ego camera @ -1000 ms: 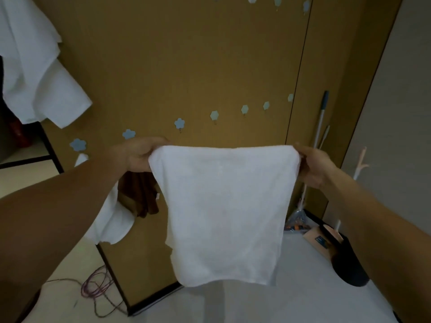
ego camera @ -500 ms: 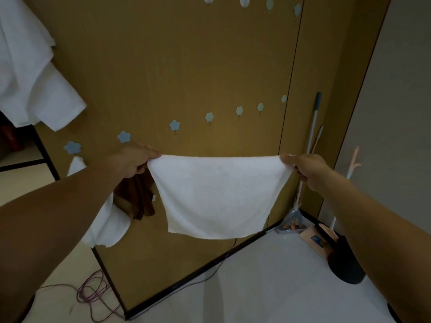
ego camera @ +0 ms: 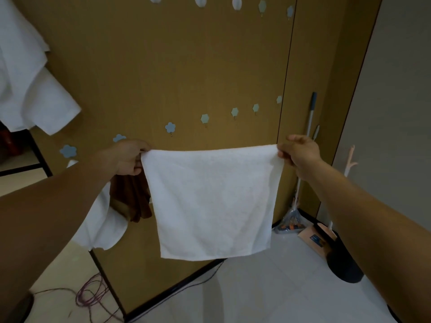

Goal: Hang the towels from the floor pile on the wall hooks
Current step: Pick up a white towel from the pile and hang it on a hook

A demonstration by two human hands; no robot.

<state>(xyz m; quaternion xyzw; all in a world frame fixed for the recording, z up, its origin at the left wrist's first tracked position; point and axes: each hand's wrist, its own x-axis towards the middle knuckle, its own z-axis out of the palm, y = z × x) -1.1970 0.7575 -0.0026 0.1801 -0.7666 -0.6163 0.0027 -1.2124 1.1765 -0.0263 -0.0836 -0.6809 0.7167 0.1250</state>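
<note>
Since half a second earlier, in the head view, the white towel (ego camera: 210, 201) had dropped from a short billow to hang flat at full length. It was stretched in the air before the wall (ego camera: 163, 66), with the left hand (ego camera: 128, 157) and right hand (ego camera: 300, 152) each pinching a top corner in their fingers. To the left a brown towel (ego camera: 135, 199), a lower white towel (ego camera: 105, 229) and a high white towel (ego camera: 28, 89) already hung. The blue hooks (ego camera: 205, 118) further right stood bare. The floor pile was out of view, so what remained could not be told.
</note>
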